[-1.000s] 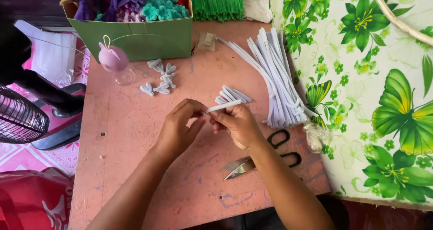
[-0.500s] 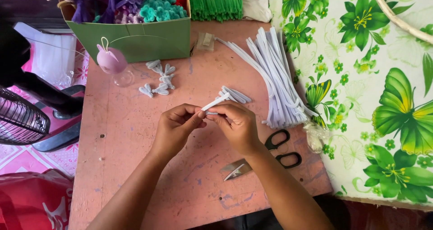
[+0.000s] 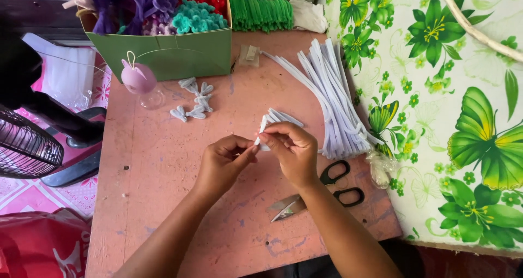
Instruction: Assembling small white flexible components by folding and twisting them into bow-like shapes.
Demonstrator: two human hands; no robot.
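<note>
Both hands (image 3: 261,155) pinch white pipe cleaner (image 3: 263,130) mid-table.

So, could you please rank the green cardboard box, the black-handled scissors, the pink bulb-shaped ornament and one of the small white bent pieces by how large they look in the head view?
1. green cardboard box
2. black-handled scissors
3. pink bulb-shaped ornament
4. small white bent piece

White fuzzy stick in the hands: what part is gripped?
Both hands, left hand and right hand, pinch a bent white pipe cleaner near its lower end between fingertips.
</note>
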